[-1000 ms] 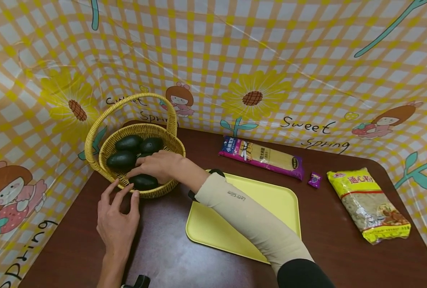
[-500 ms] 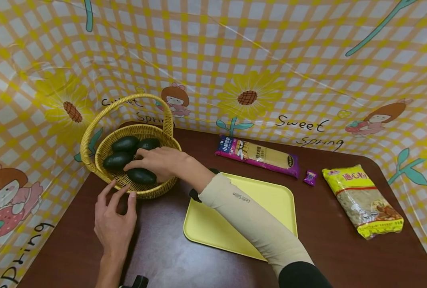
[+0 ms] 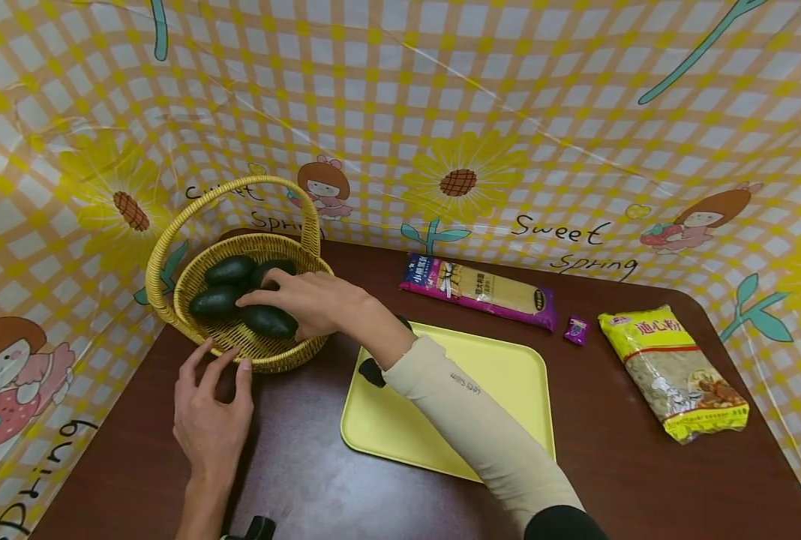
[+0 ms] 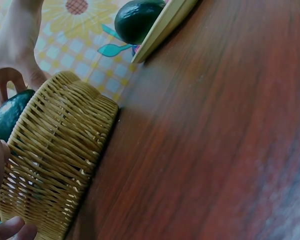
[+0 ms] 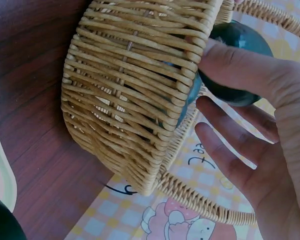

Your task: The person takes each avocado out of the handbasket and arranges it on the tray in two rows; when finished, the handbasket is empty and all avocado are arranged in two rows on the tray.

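Observation:
In the head view, a yellow wicker basket [image 3: 292, 366] with a tall handle [image 3: 310, 225] holds several dark green avocados [image 3: 214, 304]. My right hand [image 3: 316, 300] reaches into it from the right and grips the front avocado [image 3: 270, 322]. In the right wrist view its thumb lies against that avocado [image 5: 240, 70], above the basket's woven rim [image 5: 190, 55]; part of the grip is hidden. My left hand [image 3: 211, 420] rests its fingertips on the basket's near rim. The left wrist view shows another avocado [image 4: 137, 22] on the tray, hidden by my right arm in the head view.
A yellow tray [image 3: 400, 450] lies beneath my right forearm. Behind it are a purple spaghetti packet [image 3: 478, 291] and a small purple packet [image 3: 577, 330]. A yellow pasta bag [image 3: 673, 375] lies at the right. Checked cloth [image 3: 373, 90] walls the table [image 3: 306, 480] behind and at both sides.
The front avocado has risen slightly within the basket and turned a little in my right hand. My left hand stays at the rim. The whole head view has shifted slightly left.

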{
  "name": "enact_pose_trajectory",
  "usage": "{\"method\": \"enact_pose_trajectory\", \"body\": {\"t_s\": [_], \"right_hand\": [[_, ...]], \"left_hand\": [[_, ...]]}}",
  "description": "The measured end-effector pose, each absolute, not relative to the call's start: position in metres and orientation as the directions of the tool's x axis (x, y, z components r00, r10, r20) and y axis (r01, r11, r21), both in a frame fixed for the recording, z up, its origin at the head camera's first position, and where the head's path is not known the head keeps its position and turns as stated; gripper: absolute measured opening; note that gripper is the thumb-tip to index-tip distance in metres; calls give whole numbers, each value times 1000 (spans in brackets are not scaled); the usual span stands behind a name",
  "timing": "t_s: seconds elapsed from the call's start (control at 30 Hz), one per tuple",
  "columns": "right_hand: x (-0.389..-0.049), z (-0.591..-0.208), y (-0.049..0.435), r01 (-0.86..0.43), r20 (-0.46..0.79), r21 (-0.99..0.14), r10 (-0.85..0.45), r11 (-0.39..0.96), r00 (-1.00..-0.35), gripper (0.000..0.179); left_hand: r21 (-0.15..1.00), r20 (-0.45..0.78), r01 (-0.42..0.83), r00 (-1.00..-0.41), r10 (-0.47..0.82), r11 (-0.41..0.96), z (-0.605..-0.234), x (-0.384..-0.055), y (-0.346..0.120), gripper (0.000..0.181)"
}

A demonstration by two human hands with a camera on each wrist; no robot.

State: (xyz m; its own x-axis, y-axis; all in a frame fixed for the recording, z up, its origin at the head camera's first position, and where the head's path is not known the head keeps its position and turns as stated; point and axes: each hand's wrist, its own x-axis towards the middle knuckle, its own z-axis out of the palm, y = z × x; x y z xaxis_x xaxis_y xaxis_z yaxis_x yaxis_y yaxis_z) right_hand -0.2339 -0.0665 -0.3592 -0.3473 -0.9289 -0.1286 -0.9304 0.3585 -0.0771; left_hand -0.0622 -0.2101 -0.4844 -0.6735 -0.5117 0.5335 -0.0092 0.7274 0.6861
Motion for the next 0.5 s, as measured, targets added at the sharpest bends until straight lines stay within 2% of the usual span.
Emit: {"method": "enact_pose_trajectory", "body": {"t_s": [0.3, 0.5], "right_hand": [[-230, -358, -51, -901, -46, -131, -910, 414, -412, 94], [-224, -355, -40, -890, 21, -116, -895, 441, -446, 96]], "left_hand": [[683, 542, -3, -669, -509, 731, -483, -63, -210, 27], [686, 539, -4, -669, -511, 728, -484, -62, -209, 27]]}}
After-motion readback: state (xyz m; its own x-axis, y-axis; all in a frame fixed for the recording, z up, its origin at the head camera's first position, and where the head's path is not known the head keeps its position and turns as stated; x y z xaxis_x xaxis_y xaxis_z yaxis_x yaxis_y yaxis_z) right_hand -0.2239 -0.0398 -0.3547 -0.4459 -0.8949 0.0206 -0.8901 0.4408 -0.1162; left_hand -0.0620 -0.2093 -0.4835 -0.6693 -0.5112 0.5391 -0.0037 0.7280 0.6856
